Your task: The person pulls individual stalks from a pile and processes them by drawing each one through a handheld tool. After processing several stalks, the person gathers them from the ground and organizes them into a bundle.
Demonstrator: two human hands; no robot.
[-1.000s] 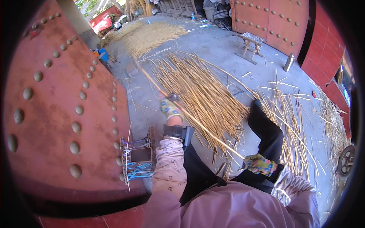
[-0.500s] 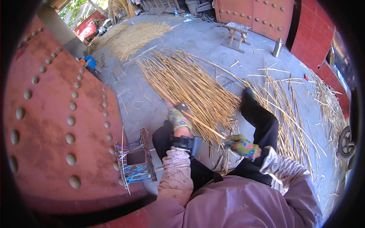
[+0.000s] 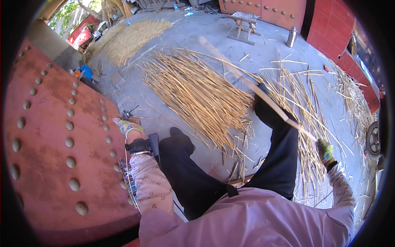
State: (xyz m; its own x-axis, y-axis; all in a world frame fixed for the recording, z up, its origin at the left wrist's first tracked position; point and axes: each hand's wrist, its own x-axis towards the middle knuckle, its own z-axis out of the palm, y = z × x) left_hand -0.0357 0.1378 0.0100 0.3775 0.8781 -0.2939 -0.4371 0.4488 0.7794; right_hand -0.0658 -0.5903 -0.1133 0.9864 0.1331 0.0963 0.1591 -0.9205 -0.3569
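My left hand [image 3: 130, 127], in a flowered glove, is closed at the far left beside the red door. A small dark tool with thin prongs [image 3: 129, 113] sticks out from it; its grip is hidden. Under that forearm, the strap-wound stool [image 3: 131, 181] is mostly covered. Out to the right, my right hand [image 3: 326, 152], in a matching glove, is closed on one end of a long reed stalk [image 3: 284, 115]. The stalk slants up and left across my knee and is smeared by motion. Between my feet and beyond lies a thick pile of reed stalks [image 3: 197, 94].
Looser stalks [image 3: 302, 111] spread by my right leg. A studded red door [image 3: 53, 156] stands close on the left. Farther off are a straw mat [image 3: 135, 39], a small folding stool [image 3: 245, 26], a metal flask [image 3: 292, 37] and a wheel [image 3: 373, 140] at the right.
My left hand has moved left, from over the pile to beside the door. My right hand has swung out to the right, carrying the reed stalk with it. The hands are now far apart.
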